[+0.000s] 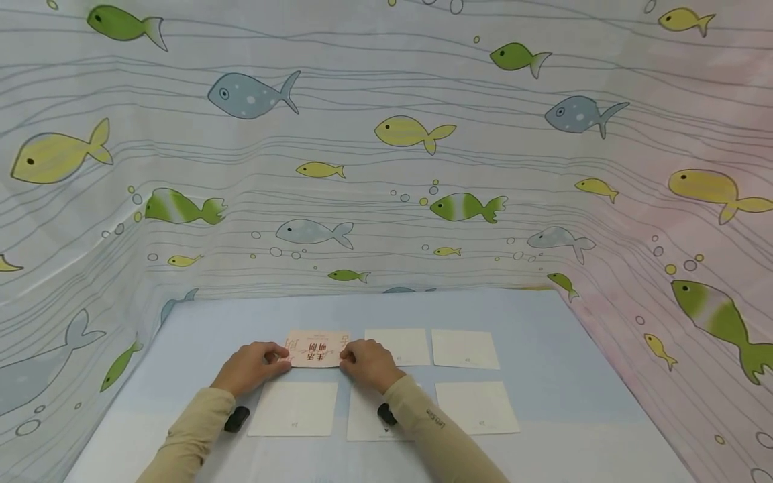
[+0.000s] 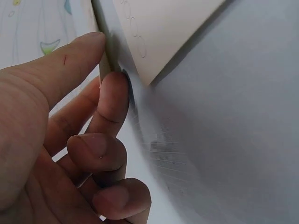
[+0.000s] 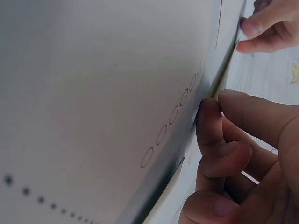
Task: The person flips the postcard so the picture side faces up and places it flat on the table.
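Observation:
A pink postcard [image 1: 318, 347] with dark printed characters is at the left end of the back row of cards. My left hand [image 1: 252, 365] pinches its left end, and my right hand [image 1: 368, 364] pinches its right end. In the left wrist view, the left hand's thumb and index finger [image 2: 115, 95] meet on the thin card edge. The right wrist view has the right thumb [image 3: 254, 114] and index finger on the near edge, the other fingers curled. Below the pink card lies a white card [image 1: 292, 410]; another white card [image 1: 365, 419] lies partly under the right forearm.
More white cards lie to the right: two in the back row, a left one [image 1: 412, 349] and a right one [image 1: 465, 350], and one in front [image 1: 477, 408]. The pale table [image 1: 561, 376] is bordered by fish-patterned curtains [image 1: 362, 188]. Black wrist devices [image 1: 237, 419] sit by both forearms.

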Demonstrator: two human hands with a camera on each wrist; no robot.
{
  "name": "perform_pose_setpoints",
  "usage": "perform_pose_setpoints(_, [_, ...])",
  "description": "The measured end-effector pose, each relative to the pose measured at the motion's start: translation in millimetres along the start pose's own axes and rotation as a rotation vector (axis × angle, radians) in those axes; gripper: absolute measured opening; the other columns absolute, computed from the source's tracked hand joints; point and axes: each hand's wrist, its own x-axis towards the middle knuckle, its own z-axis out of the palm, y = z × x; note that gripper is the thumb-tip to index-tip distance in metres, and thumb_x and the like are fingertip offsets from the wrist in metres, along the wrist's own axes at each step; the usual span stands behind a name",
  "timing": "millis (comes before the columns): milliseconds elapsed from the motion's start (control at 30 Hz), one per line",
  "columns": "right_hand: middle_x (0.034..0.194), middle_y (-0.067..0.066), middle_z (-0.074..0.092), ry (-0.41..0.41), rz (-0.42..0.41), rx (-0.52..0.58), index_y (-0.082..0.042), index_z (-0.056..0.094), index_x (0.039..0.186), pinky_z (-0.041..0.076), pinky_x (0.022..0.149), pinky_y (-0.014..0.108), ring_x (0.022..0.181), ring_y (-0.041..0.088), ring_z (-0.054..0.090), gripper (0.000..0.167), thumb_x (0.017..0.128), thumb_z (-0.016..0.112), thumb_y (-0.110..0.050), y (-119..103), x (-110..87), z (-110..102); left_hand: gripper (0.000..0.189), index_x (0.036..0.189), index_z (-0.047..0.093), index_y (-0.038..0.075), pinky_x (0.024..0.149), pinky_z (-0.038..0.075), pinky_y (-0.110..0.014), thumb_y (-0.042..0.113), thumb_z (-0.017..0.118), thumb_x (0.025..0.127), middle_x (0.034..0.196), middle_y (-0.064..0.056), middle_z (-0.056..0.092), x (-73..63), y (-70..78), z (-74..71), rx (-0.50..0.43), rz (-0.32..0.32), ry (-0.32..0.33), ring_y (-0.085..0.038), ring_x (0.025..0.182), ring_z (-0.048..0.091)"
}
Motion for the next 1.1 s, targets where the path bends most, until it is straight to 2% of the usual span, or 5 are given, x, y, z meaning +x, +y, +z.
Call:
perform_pose_setpoints(233, [0.087,-0.009,0.065,-0.024,0.031,0.026,-0.014,0.076,0.11,0.048,0.069,0.027,0.074,0.005,0.055,0.019,0.095,0.072,-0.026,2,-2.5,0,0.033,0.117,0.075,0.015,0.069,0.046,-0.037,0.038,0.073,0.093,0.09,0.004,0.067,-4.9,-1.0,3.4,-0.039,-0.029,-0.015,-0.015,0.079,0.056])
perform_pose_setpoints(500, [0.083,-0.01,0.061,-0.038,0.02,0.054,-0.013,0.075,0.113,0.045,0.065,0.026,0.07,0.006,0.053,0.022,0.094,0.073,-0.024,4,-5.0,2,0.037,0.125,0.07,0.014,0.066,0.041,-0.034,0.033,0.074,0.093,0.084,0.005,0.062,-19.7,-0.8,4.9,-0.066,-0.011,0.003,-0.014,0.072,0.052])
perform_pose_setpoints(733, [0.081,-0.011,0.058,0.041,-0.057,0.062,-0.014,0.073,0.118,0.042,0.061,0.025,0.068,0.006,0.05,0.025,0.095,0.071,-0.023,1,-10.8,-5,0.043,0.124,0.069,0.012,0.064,0.042,-0.034,0.04,0.074,0.092,0.089,0.008,0.064,-31.4,2.5,-5.7,-0.019,-0.005,0.028,-0.012,0.073,0.052])
perform_pose_setpoints(900, [0.083,-0.013,0.058,0.051,-0.075,0.07,-0.016,0.072,0.119,0.041,0.058,0.025,0.066,0.006,0.049,0.025,0.095,0.07,-0.024,-1,-17.8,-9,0.049,0.122,0.07,0.013,0.069,0.044,-0.035,0.046,0.078,0.087,0.09,0.009,0.061,-41.0,5.0,-13.0,0.002,-0.023,-0.022,-0.013,0.079,0.053])
perform_pose_setpoints(1100, [0.09,-0.011,0.057,-0.021,-0.083,-0.005,-0.018,0.068,0.127,0.043,0.061,0.024,0.068,0.004,0.049,0.041,0.092,0.075,-0.038,-6,-27.2,-4,0.067,0.126,0.068,0.012,0.071,0.046,-0.04,0.051,0.086,0.075,0.096,0.005,0.055,-54.6,4.0,-17.1,0.082,-0.009,-0.084,-0.016,0.082,0.051])
